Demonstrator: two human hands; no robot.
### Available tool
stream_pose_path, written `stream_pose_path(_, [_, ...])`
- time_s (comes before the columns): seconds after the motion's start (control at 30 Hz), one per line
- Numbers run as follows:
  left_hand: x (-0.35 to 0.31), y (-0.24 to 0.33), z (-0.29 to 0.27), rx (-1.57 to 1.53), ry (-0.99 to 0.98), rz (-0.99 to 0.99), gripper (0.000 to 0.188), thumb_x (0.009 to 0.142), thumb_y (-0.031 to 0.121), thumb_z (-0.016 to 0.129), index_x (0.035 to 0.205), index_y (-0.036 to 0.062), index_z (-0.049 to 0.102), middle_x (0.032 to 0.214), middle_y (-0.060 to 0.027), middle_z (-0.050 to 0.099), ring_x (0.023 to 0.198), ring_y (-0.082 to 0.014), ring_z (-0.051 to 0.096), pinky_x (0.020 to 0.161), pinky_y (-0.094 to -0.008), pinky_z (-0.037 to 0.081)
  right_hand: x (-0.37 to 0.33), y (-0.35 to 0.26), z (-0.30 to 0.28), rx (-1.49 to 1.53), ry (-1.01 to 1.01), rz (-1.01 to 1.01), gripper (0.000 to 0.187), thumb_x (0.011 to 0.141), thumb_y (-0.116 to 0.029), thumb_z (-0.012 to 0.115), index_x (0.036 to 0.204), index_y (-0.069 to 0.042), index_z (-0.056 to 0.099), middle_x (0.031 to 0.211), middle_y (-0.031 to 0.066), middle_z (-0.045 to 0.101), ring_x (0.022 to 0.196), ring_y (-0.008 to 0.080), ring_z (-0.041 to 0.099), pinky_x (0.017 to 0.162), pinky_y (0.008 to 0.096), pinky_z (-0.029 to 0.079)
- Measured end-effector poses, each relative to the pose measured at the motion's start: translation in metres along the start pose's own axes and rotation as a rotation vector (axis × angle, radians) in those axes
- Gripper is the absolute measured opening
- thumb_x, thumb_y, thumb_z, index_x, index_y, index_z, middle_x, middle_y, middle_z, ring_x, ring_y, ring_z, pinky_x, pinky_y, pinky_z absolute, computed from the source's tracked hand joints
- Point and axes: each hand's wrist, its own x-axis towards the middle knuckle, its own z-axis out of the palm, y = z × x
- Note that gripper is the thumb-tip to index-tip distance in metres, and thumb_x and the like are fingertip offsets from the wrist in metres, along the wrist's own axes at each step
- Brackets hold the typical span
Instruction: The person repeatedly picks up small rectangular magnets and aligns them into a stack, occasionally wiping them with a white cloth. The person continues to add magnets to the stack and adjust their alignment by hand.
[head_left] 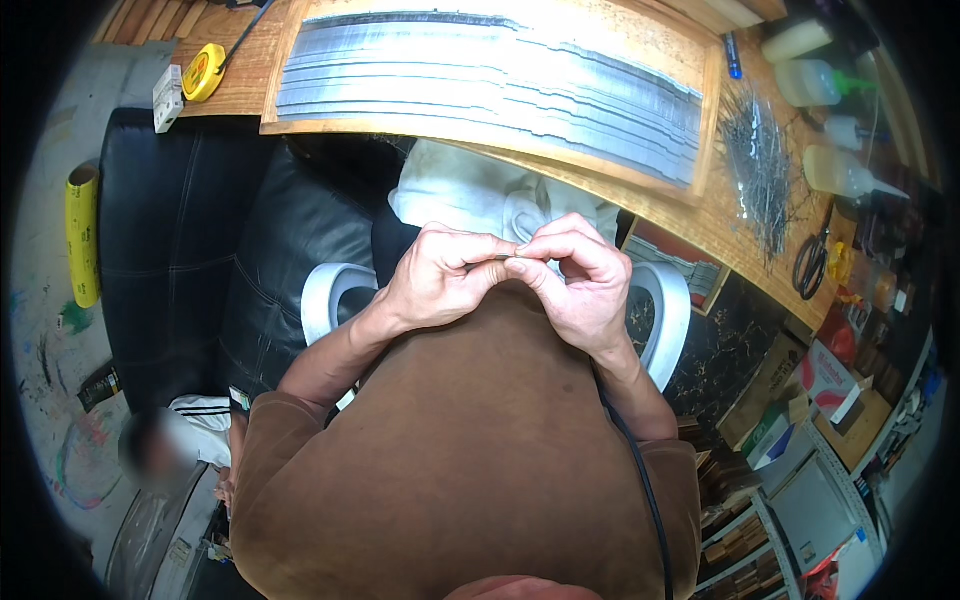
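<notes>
My left hand (448, 270) and my right hand (582, 288) meet in front of my chest, both closed in a pinch with thumb and forefinger tips together. Whatever lies between the fingertips is too small to make out. Just beyond them is white cloth (450, 185) over my lap. Farther off, on the wooden table (235, 45), a shallow wood-framed panel (390, 128) holds rows of thin grey strips, partly washed out by glare.
A bundle of thin metal wires (755, 170), black-handled scissors (811, 265) and squeeze bottles (808, 82) lie at the table's right. A yellow tape measure (204, 72) sits at its left end. White armrests (325, 300) flank me. Another person (200, 430) is at lower left.
</notes>
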Motion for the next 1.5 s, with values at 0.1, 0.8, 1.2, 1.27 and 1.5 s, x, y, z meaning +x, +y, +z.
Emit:
stream_pose_path(0.1, [0.0, 0.0, 0.001, 0.001, 0.01, 0.01, 0.018, 0.094, 0.008, 0.081, 0.108, -0.0023, 0.08, 0.086, -0.0155, 0.079, 0.074, -0.0203, 0.077, 0.068, -0.0287, 0.058, 0.001, -0.001, 0.0, -0.015, 0.003, -0.017, 0.014, 0.083, 0.008, 0.084, 0.095, 0.002, 0.078, 0.092, 0.0069, 0.069, 0.079, 0.012, 0.065, 0.071, 0.025, 0.053])
stream_pose_path(0.8, [0.002, -0.004, 0.01, -0.05, 0.061, -0.01, 0.019, 0.094, 0.003, 0.078, 0.113, 0.0005, 0.08, 0.091, -0.0143, 0.081, 0.075, -0.0145, 0.074, 0.069, -0.028, 0.057, 0.004, -0.008, -0.003, -0.196, 0.056, -0.035, 0.008, 0.086, 0.007, 0.076, 0.09, 0.001, 0.074, 0.088, 0.0082, 0.069, 0.077, 0.0168, 0.066, 0.071, 0.0287, 0.052])
stream_pose_path(1.2, [0.031, 0.022, 0.017, 0.017, 0.11, 0.298, 0.027, 0.091, -0.008, 0.075, 0.117, -0.0014, 0.078, 0.095, -0.0163, 0.08, 0.082, -0.0201, 0.079, 0.074, -0.0281, 0.06, 0.034, -0.109, -0.117, -0.961, 0.394, -0.22, 0.006, 0.088, 0.003, 0.078, 0.094, 0.0, 0.078, 0.089, 0.0085, 0.072, 0.081, 0.018, 0.068, 0.074, 0.0301, 0.054])
stream_pose_path(1.27, [0.04, 0.026, 0.024, -0.006, 0.103, 0.352, 0.032, 0.09, -0.007, 0.076, 0.121, 0.0007, 0.077, 0.094, -0.0153, 0.08, 0.082, -0.0213, 0.079, 0.073, -0.0289, 0.06, 0.029, -0.096, -0.103, -0.832, 0.222, -0.22, 0.005, 0.087, 0.001, 0.079, 0.09, -0.003, 0.078, 0.09, 0.0076, 0.073, 0.085, 0.0199, 0.069, 0.076, 0.032, 0.055])
stream_pose_path(1.5, [0.064, 0.036, 0.024, 0.146, 0.085, 0.427, 0.031, 0.09, -0.002, 0.077, 0.119, 0.006, 0.076, 0.091, -0.0154, 0.076, 0.075, -0.0316, 0.073, 0.069, -0.0367, 0.058, 0.029, -0.068, -0.052, -0.461, 0.072, -0.288, 0.014, 0.084, 0.006, 0.083, 0.096, 0.001, 0.077, 0.093, 0.0088, 0.071, 0.085, 0.0178, 0.069, 0.074, 0.0288, 0.055])
